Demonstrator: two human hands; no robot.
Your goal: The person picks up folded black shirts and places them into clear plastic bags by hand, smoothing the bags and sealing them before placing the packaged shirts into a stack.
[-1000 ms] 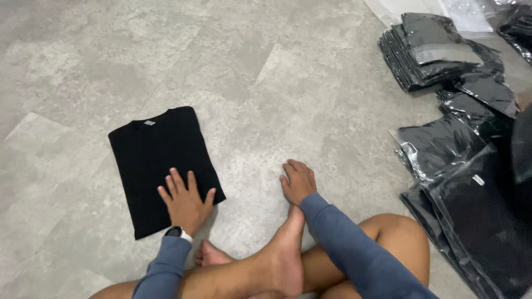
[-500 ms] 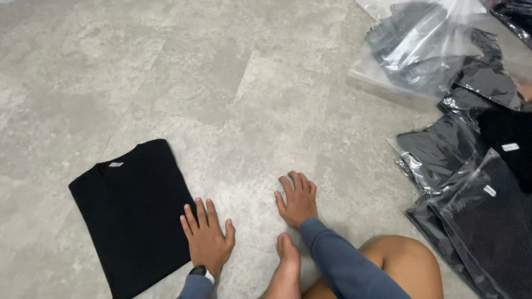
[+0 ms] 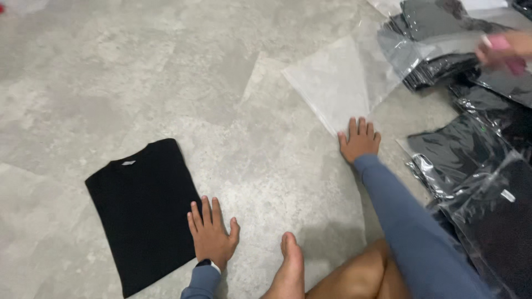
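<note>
Grey mottled stone floor [image 3: 166,83] under both hands. Stack of black garments in clear plastic sleeves [image 3: 438,33] well beyond the right hand [image 3: 360,141], far right. More bagged black garments [image 3: 476,160] just right of it. Another person's blurred hand [image 3: 507,50] over the stack, gripping a pink object [image 3: 499,42]. Bare foot [image 3: 289,271] just right of the left hand [image 3: 211,235].

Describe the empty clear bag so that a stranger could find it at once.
On the grey floor, find the pile of bagged black garments at upper right. The empty clear bag lies flat beside it, at the right hand fingertips. It alone holds nothing.
</note>
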